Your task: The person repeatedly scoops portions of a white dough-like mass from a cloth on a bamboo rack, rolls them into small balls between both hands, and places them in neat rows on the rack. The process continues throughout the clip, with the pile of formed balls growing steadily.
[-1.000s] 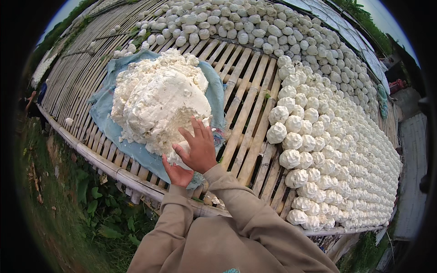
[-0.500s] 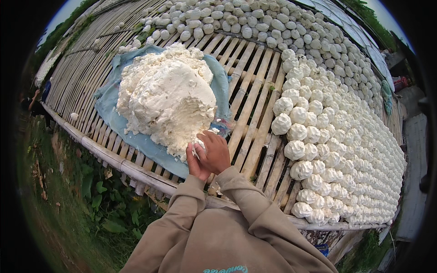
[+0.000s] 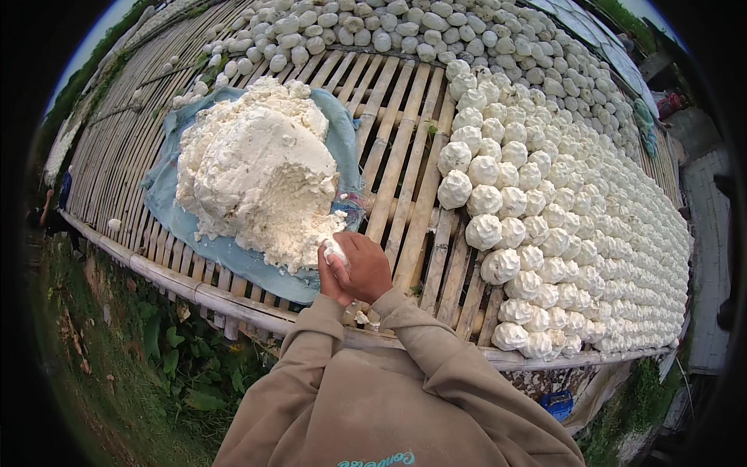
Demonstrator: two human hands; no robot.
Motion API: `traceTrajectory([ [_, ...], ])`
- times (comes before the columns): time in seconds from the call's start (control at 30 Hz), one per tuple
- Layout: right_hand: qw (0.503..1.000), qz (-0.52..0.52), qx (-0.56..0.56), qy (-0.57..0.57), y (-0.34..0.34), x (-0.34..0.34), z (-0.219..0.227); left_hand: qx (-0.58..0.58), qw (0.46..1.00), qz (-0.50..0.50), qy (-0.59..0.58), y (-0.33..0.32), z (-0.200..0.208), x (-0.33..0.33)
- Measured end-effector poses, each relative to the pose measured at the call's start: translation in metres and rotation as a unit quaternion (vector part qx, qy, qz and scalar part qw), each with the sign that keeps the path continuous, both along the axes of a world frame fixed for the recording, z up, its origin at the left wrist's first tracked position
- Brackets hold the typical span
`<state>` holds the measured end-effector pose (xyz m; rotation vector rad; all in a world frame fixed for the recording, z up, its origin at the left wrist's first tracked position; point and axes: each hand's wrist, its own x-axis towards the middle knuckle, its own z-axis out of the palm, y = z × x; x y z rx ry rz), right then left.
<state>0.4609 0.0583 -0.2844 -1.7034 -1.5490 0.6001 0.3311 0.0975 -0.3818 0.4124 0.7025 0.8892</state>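
Both my hands are closed together around a white lump of dough-like paste (image 3: 334, 251), just off the near right edge of a big crumbly mound. My left hand (image 3: 333, 282) cups the lump from the left and below. Over it from the right wraps my right hand (image 3: 364, 265), hiding much of the lump. The cream-white mound of paste (image 3: 261, 167) rests on a blue cloth (image 3: 167, 204), with a scooped hollow in its near right side. To the right, rows of shaped white balls with ridged, swirled tops (image 3: 484, 232) cover the platform.
A raised bamboo slat platform (image 3: 412, 167) with gaps between slats carries everything; its near rail (image 3: 226, 300) runs before me. Smoother, greyer balls (image 3: 498, 39) lie across the back. Plants (image 3: 167, 350) grow below left. Part of another person (image 3: 56, 210) shows far left.
My hands have closed more tightly around the lump, the right palm folding over it. The view has shifted slightly, so the mound and the balls appear farther left.
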Motion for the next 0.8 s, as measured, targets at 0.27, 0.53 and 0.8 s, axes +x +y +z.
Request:
traceTrajectory([
  [0.27, 0.999, -0.008, 0.015, 0.037, -0.019, 0.012, -0.003, -0.137, 0.985, -0.071, -0.076, -0.009, 0.012, 0.005],
  [0.53, 0.997, -0.038, 0.028, 0.055, -0.037, 0.018, -0.019, -0.131, 0.986, -0.108, -0.003, -0.021, 0.011, 0.021],
  [0.8, 0.92, -0.304, 0.02, 0.246, -0.076, 0.086, -0.041, 0.08, 0.962, -0.243, 0.099, -0.002, 0.035, 0.084],
])
